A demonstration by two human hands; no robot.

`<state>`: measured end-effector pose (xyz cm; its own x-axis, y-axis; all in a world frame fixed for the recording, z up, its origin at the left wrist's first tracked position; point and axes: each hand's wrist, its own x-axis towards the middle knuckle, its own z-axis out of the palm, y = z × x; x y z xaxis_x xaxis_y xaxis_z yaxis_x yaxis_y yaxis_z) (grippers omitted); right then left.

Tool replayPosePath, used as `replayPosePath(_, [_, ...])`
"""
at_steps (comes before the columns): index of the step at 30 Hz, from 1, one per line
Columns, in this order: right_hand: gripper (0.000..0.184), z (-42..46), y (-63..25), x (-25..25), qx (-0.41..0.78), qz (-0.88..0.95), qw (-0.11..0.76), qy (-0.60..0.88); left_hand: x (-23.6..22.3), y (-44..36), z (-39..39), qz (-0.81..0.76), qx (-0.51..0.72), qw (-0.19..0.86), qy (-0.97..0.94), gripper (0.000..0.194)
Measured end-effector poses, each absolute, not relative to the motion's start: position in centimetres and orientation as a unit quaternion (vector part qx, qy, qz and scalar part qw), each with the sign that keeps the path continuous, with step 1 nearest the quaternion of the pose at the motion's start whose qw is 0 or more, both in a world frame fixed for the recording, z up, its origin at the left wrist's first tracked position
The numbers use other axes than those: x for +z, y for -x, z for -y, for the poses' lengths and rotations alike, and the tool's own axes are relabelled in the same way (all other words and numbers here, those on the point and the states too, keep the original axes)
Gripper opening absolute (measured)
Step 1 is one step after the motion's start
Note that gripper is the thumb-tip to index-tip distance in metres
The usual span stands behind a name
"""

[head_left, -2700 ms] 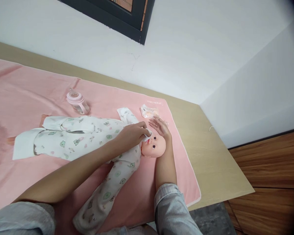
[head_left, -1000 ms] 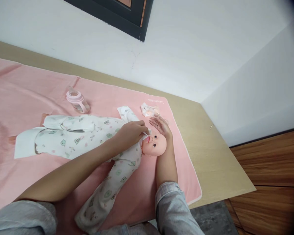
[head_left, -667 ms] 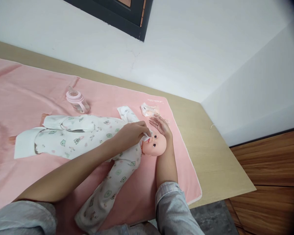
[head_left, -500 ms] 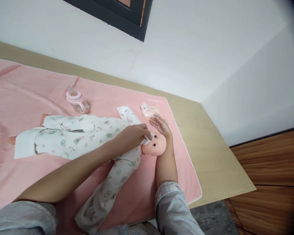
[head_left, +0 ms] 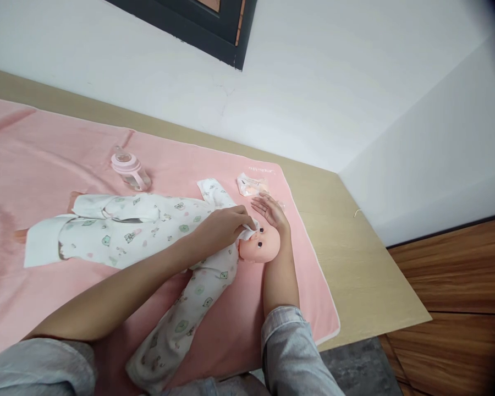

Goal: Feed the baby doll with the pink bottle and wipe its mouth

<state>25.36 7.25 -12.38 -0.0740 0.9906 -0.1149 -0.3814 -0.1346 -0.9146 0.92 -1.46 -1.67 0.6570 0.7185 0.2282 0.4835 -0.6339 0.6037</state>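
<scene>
A baby doll (head_left: pixel 263 248) lies on its back in a white printed sleepsuit (head_left: pixel 175 217), its head to the right. My left hand (head_left: pixel 230 223) pinches a white wipe (head_left: pixel 249 231) against the lower part of the doll's face, by the mouth and cheek. The doll's dark eyes are uncovered. My right hand (head_left: pixel 270 210) rests open along the top far side of the head, palm up with fingers extended and holding nothing. Just beyond those fingers is a small clear printed wrapper (head_left: pixel 251 185).
A pink blanket (head_left: pixel 66 143) covers much of the wooden table (head_left: pixel 355 275). Beyond the doll's legs stands a pink-lidded baby bottle (head_left: pixel 131 169) with handles. The table meets a white wall (head_left: pixel 280 99) at the back. Wood-grain panels (head_left: pixel 457 275) are at the right.
My left hand has shifted the wipe slightly on the doll's face, so more of the mouth shows. My right hand and the doll stay where they were.
</scene>
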Motion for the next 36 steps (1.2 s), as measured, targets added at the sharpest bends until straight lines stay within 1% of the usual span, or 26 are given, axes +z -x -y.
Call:
replayPosePath(6, [0.032, -7.4, -25.5, -12.6, 0.630, 0.370, 0.542, 0.416, -2.1, -0.8, 1.1, -0.344, 0.245, 0.260, -0.868, 0.031])
replayPosePath(10, [0.032, -7.3, -25.5, -12.6, 0.631, 0.376, 0.540, 0.411, -1.4, 0.0, 0.7, -0.330, 0.272, 0.258, -0.867, 0.030])
replayPosePath(13, [0.033, -6.9, -25.9, -11.3, 0.621, 0.404, 0.543, 0.395, -0.6, 1.2, -0.1, -0.341, 0.288, 0.190, -0.875, 0.032])
replayPosePath(16, [0.029, -5.4, -26.3, -7.9, 0.576, 0.469, 0.542, 0.392, -0.1, 2.5, -1.2, -0.380, 0.298, 0.116, -0.868, 0.031])
replayPosePath(18, [0.026, -3.8, -26.0, -4.5, 0.534, 0.542, 0.511, 0.399, 0.0, 3.4, -1.9, -0.405, 0.295, 0.098, -0.860, 0.031])
replayPosePath(21, [0.018, -0.9, -23.8, 0.4, 0.465, 0.665, 0.438, 0.387, 0.1, 4.1, -2.5, -0.418, 0.284, 0.100, -0.857, 0.031])
replayPosePath(23, [0.012, 0.6, -21.5, 2.5, 0.453, 0.721, 0.371, 0.372, 0.3, 4.4, -2.6, -0.418, 0.280, 0.110, -0.857, 0.031])
replayPosePath(24, [0.010, 1.0, -20.3, 3.0, 0.446, 0.734, 0.353, 0.372, 0.4, 4.4, -2.5, -0.416, 0.279, 0.115, -0.858, 0.032])
replayPosePath(27, [0.010, 1.5, -17.4, 3.0, 0.395, 0.751, 0.346, 0.399, 0.8, 4.5, -2.3, -0.408, 0.280, 0.128, -0.860, 0.032])
replayPosePath(30, [0.020, 1.4, -16.4, 2.3, 0.346, 0.767, 0.333, 0.426, 1.0, 4.8, -2.3, -0.401, 0.275, 0.132, -0.864, 0.031])
replayPosePath(32, [0.023, 1.2, -16.7, 2.3, 0.324, 0.769, 0.330, 0.441, 1.1, 5.4, -2.5, -0.408, 0.269, 0.123, -0.864, 0.032])
replayPosePath(36, [0.018, 0.6, -19.0, 2.1, 0.276, 0.729, 0.373, 0.503, 2.1, 7.8, -3.0, -0.455, 0.284, 0.099, -0.838, 0.041])
